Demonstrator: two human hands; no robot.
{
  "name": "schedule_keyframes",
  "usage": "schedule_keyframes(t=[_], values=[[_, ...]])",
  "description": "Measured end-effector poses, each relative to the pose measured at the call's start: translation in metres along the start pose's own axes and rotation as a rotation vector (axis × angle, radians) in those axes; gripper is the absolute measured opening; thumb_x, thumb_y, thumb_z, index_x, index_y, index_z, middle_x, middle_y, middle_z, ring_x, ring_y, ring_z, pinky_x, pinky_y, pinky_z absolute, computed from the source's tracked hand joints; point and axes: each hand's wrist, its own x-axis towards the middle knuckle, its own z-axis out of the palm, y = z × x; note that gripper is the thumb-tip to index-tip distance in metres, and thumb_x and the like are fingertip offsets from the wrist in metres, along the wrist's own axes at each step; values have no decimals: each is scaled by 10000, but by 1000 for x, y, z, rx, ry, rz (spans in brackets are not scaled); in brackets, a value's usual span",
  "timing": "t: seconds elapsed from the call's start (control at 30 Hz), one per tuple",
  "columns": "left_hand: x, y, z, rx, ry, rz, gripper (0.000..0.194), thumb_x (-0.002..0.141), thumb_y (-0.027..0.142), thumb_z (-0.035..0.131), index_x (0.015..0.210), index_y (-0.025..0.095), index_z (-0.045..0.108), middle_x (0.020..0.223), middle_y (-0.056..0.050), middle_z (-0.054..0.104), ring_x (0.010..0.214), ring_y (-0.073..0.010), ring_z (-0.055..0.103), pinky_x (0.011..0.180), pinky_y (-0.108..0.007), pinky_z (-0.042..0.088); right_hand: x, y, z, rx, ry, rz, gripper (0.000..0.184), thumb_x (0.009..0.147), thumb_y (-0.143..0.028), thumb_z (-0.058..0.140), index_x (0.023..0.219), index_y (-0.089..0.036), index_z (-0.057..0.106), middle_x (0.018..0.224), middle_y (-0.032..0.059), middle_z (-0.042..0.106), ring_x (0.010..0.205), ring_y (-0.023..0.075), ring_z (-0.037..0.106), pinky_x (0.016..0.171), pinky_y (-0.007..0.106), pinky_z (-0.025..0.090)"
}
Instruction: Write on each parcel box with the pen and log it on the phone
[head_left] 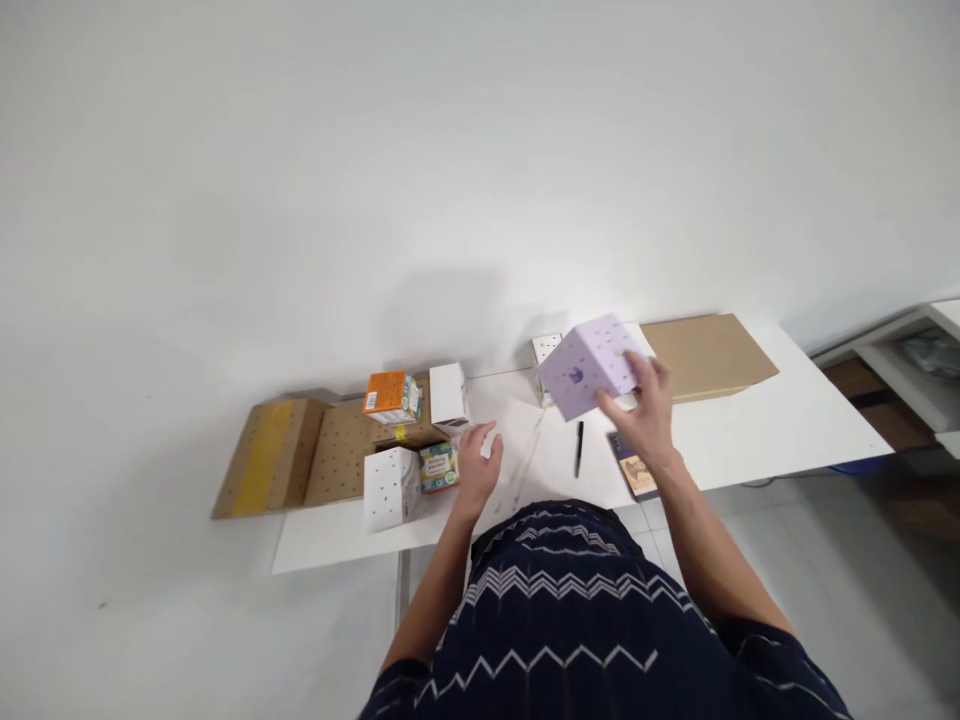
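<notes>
My right hand [643, 408] grips a lilac box [589, 365] with small dark marks and holds it tilted above the table. Behind it stands a white dotted box [545, 350], partly covered. My left hand [478, 462] is empty, its fingers apart and slightly curled. Close to its fingertips are a green and yellow printed box [438, 467] and a plain white box [448, 395]. A white box with dark dots [388, 488] sits near the front edge. Farther back is an orange-topped box [388, 392].
A black pen [579, 448] and a phone with a patterned back [634, 468] lie on the white table [810, 430]. Brown dotted cardboard [341, 455] with yellow tape is at the left. A flat cardboard box [709, 355] lies right, and white shelving [900, 370] stands beyond.
</notes>
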Motion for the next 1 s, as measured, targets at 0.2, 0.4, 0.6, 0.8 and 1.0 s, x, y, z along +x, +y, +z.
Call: schedule_keyframes(t=[0.2, 0.4, 0.6, 0.8, 1.0], values=[[-1, -4, 12, -197, 11, -325, 296, 827, 362, 540, 1010, 152, 638, 807, -37, 613, 596, -100, 511, 580, -231, 440, -61, -13, 47, 71, -411, -88, 666, 721, -452, 669, 1322, -279, 443, 1307, 113, 314, 1199, 310, 421, 989, 474, 435], [-18, -19, 26, -318, -236, -525, 509, 835, 476, 523, 1244, 174, 517, 901, -48, 607, 555, -81, 534, 545, -226, 449, -100, 34, 110, 18, -398, -16, 698, 745, -415, 662, 1362, -225, 397, 1319, 163, 311, 1252, 338, 371, 1026, 494, 391], [-27, -23, 46, -413, -326, -604, 652, 831, 493, 545, 1379, 186, 372, 1007, -103, 621, 697, -141, 619, 666, -298, 513, -116, 56, 116, 142, -585, 26, 886, 741, -490, 652, 1463, -230, 208, 1366, 156, 319, 1298, 308, 354, 1065, 477, 352], [-21, -23, 47, -418, -398, -702, 772, 792, 440, 627, 1437, 221, 264, 1076, -118, 605, 740, -153, 630, 671, -303, 534, -106, 63, 108, 277, -654, 377, 659, 808, -475, 557, 1389, -214, 385, 1240, 141, 514, 1066, 245, 552, 856, 399, 505], [-1, -16, 37, -597, -563, -934, 961, 743, 382, 702, 1471, 307, 78, 1159, -139, 566, 641, -133, 630, 611, -328, 545, -88, 64, 107, 376, -803, 572, 482, 809, -457, 562, 1224, -211, 578, 1047, 75, 663, 928, 207, 603, 872, 373, 483]])
